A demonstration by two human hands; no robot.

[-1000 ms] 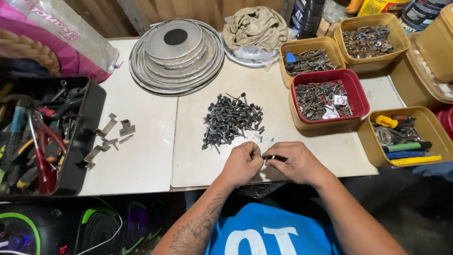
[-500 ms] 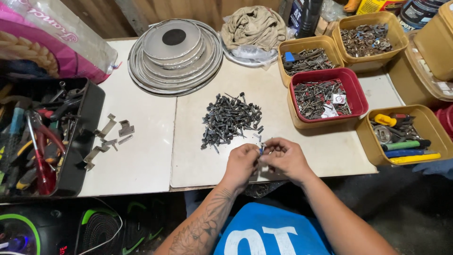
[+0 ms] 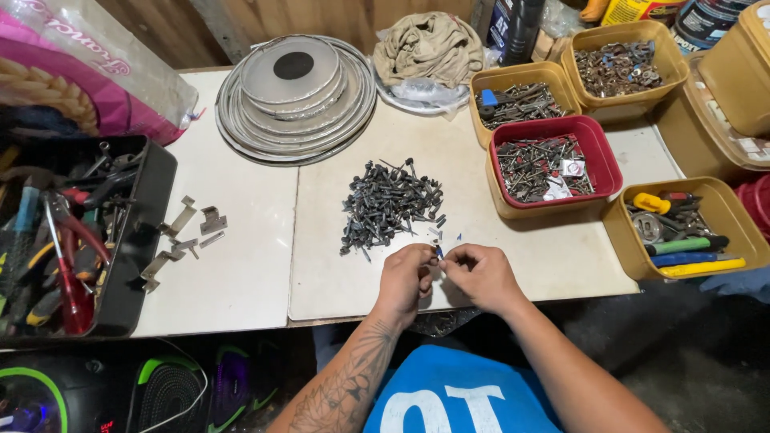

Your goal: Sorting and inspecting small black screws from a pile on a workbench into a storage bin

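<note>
A small dark screw [image 3: 439, 251] is pinched between the fingertips of the left hand [image 3: 407, 278] and the right hand [image 3: 479, 277], both sets of fingers closed together on it just above the near edge of the white table [image 3: 241, 265]; how much of it is gripped by each hand cannot be told, since it is mostly hidden by the fingers. Just beyond the hands a heap of dark screws [image 3: 387, 203] is spread on the tabletop, with a few strays lying between the heap and the fingers. To the right of the heap a red tub [image 3: 593, 152] filled with mixed screws is seated inside a yellow tub, and behind it two more yellow tubs [image 3: 521, 76] of hardware are set. Further right, a yellow tub [image 3: 726, 212] with screwdrivers and other small tools is placed at the table corner. At the back of the table a stack of round metal lids [image 3: 295, 96] is laid, with a crumpled beige rag [image 3: 429, 48] beside it. On the left part of the table a few small metal brackets [image 3: 188, 232] are scattered, near a black tray [image 3: 136, 240] packed with pliers and other hand tools.
</note>
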